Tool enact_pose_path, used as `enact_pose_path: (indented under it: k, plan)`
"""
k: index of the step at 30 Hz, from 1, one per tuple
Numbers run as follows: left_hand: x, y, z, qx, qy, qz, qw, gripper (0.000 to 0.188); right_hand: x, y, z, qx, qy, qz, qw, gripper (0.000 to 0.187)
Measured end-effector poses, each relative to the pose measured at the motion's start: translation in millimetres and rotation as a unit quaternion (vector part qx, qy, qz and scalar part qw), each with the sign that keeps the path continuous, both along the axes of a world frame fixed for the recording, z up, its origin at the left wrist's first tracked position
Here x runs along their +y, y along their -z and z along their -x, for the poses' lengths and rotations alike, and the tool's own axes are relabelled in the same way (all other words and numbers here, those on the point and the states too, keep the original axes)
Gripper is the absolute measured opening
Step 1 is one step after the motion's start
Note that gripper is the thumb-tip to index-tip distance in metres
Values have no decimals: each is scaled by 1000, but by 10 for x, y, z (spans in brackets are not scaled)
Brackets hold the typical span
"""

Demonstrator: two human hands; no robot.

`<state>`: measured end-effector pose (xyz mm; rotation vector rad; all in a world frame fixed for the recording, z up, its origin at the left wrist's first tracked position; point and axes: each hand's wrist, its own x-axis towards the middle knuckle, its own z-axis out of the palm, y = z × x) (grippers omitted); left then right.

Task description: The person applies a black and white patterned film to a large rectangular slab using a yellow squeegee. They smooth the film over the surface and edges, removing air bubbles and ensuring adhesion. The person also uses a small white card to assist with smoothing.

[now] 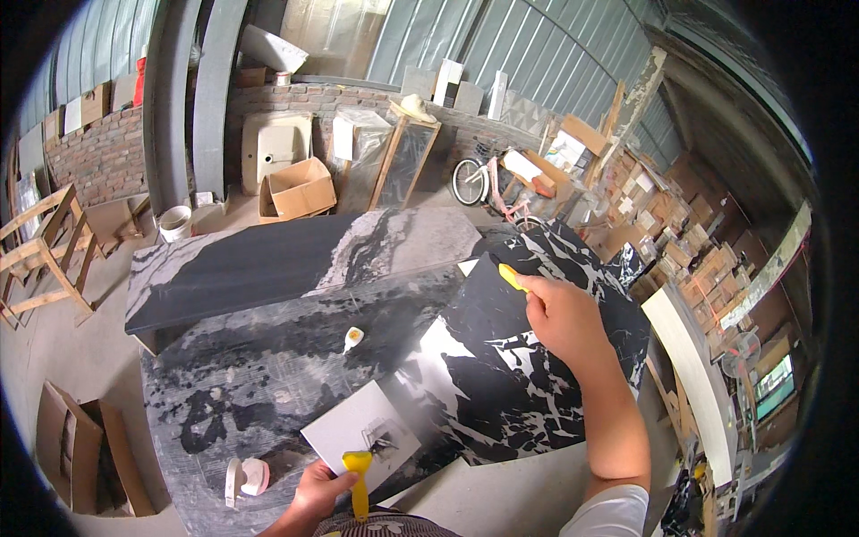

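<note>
My right hand (568, 318) is closed round the yellow handle of a scraper (510, 277), over the far part of a black slab with white marble veins (510, 376). The scraper's blade is hard to make out against the dark stone. Near the lower edge, my left hand (320, 492) grips the near corner of a white square board (344, 425). A grey-black smear of paste (385, 437) lies on that board. A second yellow tool, looking like a scraper (358, 483), sits at the board's near edge beside my left thumb.
Beneath lies a stained dark worktop (259, 376), bearing a small white bottle (354, 337) and an open round tub (254, 476). Behind it is a black and grey slab (268, 264). Cardboard boxes (300, 188), a bucket (175, 224), a bicycle (471, 182) and a wooden frame (54, 255) stand around.
</note>
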<state>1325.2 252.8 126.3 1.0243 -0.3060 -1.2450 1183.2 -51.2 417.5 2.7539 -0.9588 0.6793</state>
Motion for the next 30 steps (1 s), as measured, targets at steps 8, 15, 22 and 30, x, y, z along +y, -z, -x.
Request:
enact_pose_path:
  k: [8, 15, 22, 30]
  plan:
    - [-5, 57, 35, -3, 20, -7, 1000, 29, 100, -50, 210, 17, 4, -8, 1000, 25]
    - [-3, -33, 38, -6, 26, -4, 1000, 29, 293, -214, 308, 16, 10, -4, 1000, 25]
    - [-81, -205, -32, 40, -12, 117, 992, 33, 1014, 200, 232, 77, -128, -232, 961, 21]
    - [-136, -396, -18, 91, -56, 223, 969, 34, 1126, 924, 356, 15, -135, -393, 910, 18]
